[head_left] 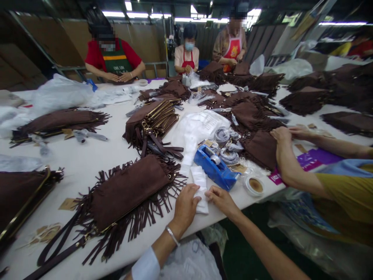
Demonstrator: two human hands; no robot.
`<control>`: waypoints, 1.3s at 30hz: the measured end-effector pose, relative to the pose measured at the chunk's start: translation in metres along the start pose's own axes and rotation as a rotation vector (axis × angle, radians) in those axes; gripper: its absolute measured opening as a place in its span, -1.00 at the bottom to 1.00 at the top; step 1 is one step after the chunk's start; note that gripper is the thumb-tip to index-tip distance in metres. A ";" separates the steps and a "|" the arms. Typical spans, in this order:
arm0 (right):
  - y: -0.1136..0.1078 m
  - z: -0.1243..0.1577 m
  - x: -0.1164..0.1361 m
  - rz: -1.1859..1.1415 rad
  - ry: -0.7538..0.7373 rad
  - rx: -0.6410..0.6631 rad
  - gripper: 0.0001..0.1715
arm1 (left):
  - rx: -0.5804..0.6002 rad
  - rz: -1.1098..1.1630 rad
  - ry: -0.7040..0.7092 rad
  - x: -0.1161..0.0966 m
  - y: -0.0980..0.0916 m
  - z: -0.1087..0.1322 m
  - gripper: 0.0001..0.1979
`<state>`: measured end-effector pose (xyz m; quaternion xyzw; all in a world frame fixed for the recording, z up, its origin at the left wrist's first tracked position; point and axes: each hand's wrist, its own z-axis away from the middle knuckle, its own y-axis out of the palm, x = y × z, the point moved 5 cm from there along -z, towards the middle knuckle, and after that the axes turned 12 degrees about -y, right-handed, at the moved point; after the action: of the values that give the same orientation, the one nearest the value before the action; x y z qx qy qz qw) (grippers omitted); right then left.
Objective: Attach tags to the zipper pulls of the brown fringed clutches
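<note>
A narrow folded strip of white tissue paper (199, 178) lies at the table's front edge. My left hand (185, 206) presses on its left side with curled fingers, a silver bangle at the wrist. From the right, my right hand (223, 201) pinches the strip's edge between thumb and fingers. Just beyond sits a blue tape dispenser (215, 165). To the left of my hands a brown fringed bag (128, 190) lies flat, its wrist strap trailing toward the front edge.
A stack of brown bags (150, 120) stands mid-table beside white sheets (198, 128) and bundled straps (227, 146). A tape roll (254, 186) lies right. A co-worker's arms (294, 155) reach in from the right. Several people work across the table (87, 147).
</note>
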<state>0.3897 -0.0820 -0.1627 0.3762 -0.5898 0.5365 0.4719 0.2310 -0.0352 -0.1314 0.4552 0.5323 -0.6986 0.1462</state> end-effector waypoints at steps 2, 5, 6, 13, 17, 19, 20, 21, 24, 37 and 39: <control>-0.002 -0.001 -0.001 -0.027 0.027 -0.013 -0.57 | -0.012 -0.032 -0.036 0.005 0.006 -0.003 -0.58; -0.005 0.001 0.008 0.052 -0.005 -0.016 -0.65 | 0.003 -0.077 -0.049 0.007 0.010 -0.004 -0.55; -0.005 0.003 0.014 0.130 -0.059 -0.017 -0.70 | 0.012 -0.086 -0.047 0.006 0.009 -0.005 -0.54; 0.031 0.046 0.059 0.951 -0.637 0.280 -0.82 | 0.031 -0.128 -0.051 0.003 0.007 -0.010 -0.43; 0.036 0.070 0.074 0.759 -0.561 0.421 -0.84 | 0.050 -0.038 -0.067 0.007 0.007 -0.014 -0.49; 0.030 0.071 0.086 0.512 -0.413 0.384 -0.83 | 0.064 0.082 -0.112 0.008 -0.001 -0.015 -0.55; 0.028 0.069 0.091 0.382 -0.333 0.355 -0.82 | 0.059 0.171 -0.137 0.008 -0.010 -0.013 -0.59; 0.027 0.066 0.095 0.256 -0.256 0.332 -0.80 | 0.049 0.277 -0.156 0.008 -0.021 -0.009 -0.63; 0.039 0.054 0.102 -0.065 -0.076 0.332 -0.78 | 0.113 0.591 -0.223 0.007 -0.057 0.017 -0.66; 0.156 0.032 0.104 -0.124 -0.091 0.464 -0.64 | 0.026 0.701 -0.631 0.084 -0.128 0.149 -0.80; 0.176 0.037 0.107 -0.232 -0.041 0.515 -0.68 | -0.037 0.602 -0.609 0.086 -0.139 0.160 -0.84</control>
<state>0.1882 -0.0870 -0.1085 0.5597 -0.3964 0.6034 0.4068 0.0119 -0.0969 -0.1121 0.3608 0.3205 -0.7176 0.5022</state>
